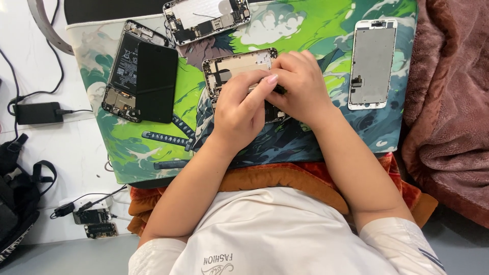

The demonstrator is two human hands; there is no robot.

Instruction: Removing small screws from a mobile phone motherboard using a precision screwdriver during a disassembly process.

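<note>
From the head camera I see both hands meeting at the centre of the frame over an opened phone shell [238, 65] lying on a green printed mat [316, 40]. My left hand [239, 109] curls with its fingertips pinched down on the shell's lower half; my right hand [300, 86] is closed against it, fingers pressing the same spot. What they pinch is hidden. To the upper left lies a second opened phone [122, 76] with a black panel [157, 81] on it, a third shell [206, 19] sits at the top, and a detached screen [372, 63] lies to the upper right. With the shell unclamped, I judge a hard pinch could make it skid or tear a thin cable.
</note>
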